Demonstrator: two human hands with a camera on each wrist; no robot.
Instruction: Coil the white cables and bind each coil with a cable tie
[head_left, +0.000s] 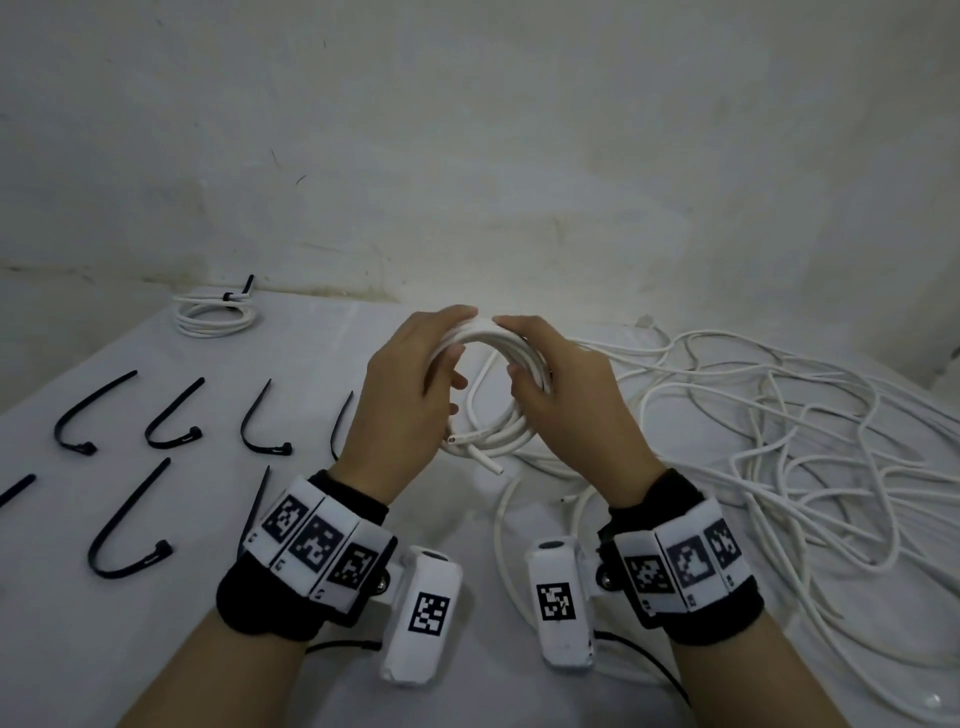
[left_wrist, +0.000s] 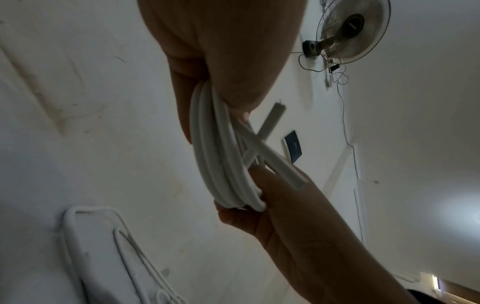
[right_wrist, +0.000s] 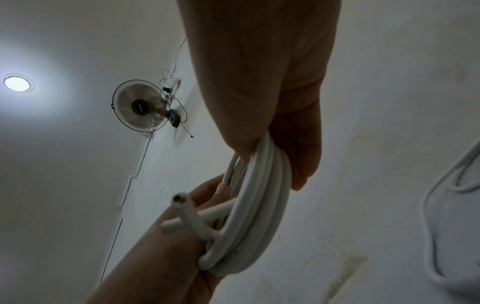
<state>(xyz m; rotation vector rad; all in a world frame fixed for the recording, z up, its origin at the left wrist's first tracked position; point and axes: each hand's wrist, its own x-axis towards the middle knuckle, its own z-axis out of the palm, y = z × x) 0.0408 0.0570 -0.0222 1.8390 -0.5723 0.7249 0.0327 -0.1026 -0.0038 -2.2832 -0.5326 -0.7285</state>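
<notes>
A coil of white cable (head_left: 493, 340) with several turns is held up over the table between both hands. My left hand (head_left: 441, 353) grips its left side, fingers over the top and thumb inside the loop. Its right side is gripped the same way by my right hand (head_left: 535, 353). Two cut cable ends (head_left: 488, 460) stick out at the coil's near edge. The left wrist view shows the coil (left_wrist: 221, 164) running from my left hand (left_wrist: 213, 96) down to the right hand (left_wrist: 298, 216). The right wrist view shows the coil (right_wrist: 259, 216) under my right hand (right_wrist: 272, 144). No tie is on this coil.
Several black cable ties (head_left: 166, 421) lie bent on the white table (head_left: 182, 649) to the left. A bound coil (head_left: 215, 312) with a black tie sits at the far left by the wall. A tangle of loose white cables (head_left: 779, 431) covers the right side.
</notes>
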